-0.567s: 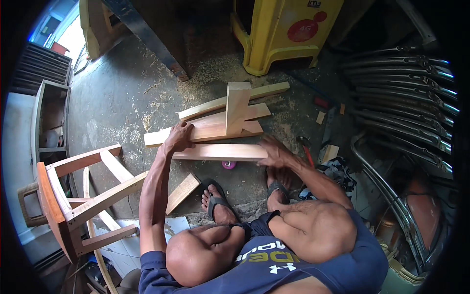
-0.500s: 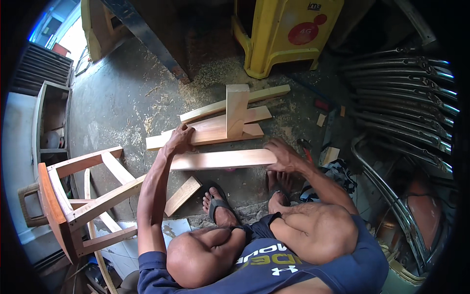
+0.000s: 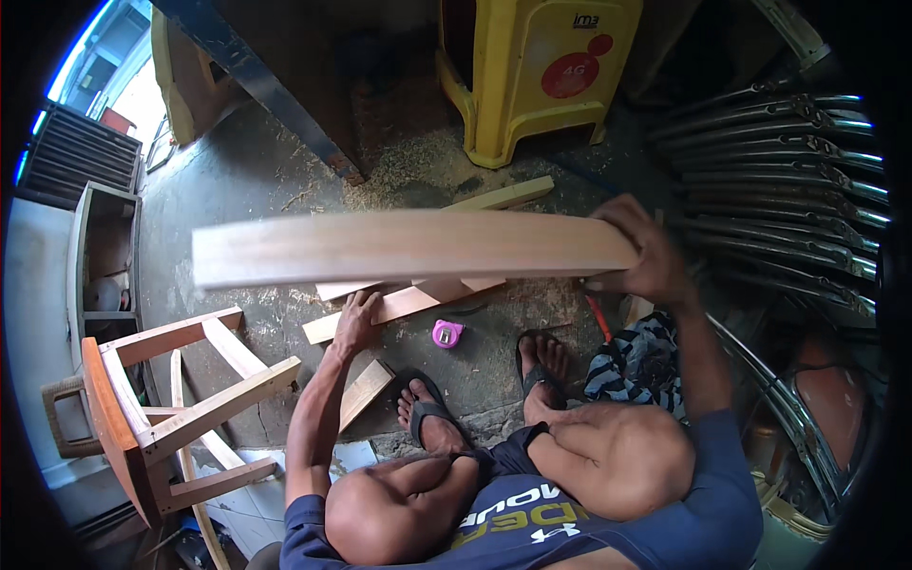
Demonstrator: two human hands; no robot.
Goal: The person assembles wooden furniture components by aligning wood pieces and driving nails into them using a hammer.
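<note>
My right hand (image 3: 635, 255) grips the right end of a long pale wooden board (image 3: 399, 247), raised across the middle of the view and blurred by motion. My left hand (image 3: 357, 315) has its fingers bent over a lower board (image 3: 331, 329) among loose pieces on the floor. Another batten (image 3: 513, 194) shows behind the raised board, which hides much of that pile. A pink tape measure (image 3: 446, 332) and a short wood offcut (image 3: 367, 388) lie in front. A red-handled tool (image 3: 597, 318) is partly hidden below my right hand.
A wooden chair frame (image 3: 195, 404) stands at left, beside a white cabinet (image 3: 85, 247). A yellow plastic stool (image 3: 532, 85) and dark metal post (image 3: 256, 90) are at the top. Bent chrome tubes (image 3: 769, 199) line the right; patterned cloth (image 3: 622, 380) lies near my feet.
My right hand has lifted the long board up and forward, uncovering the pink tape measure. My left hand has moved slightly down from its earlier place.
</note>
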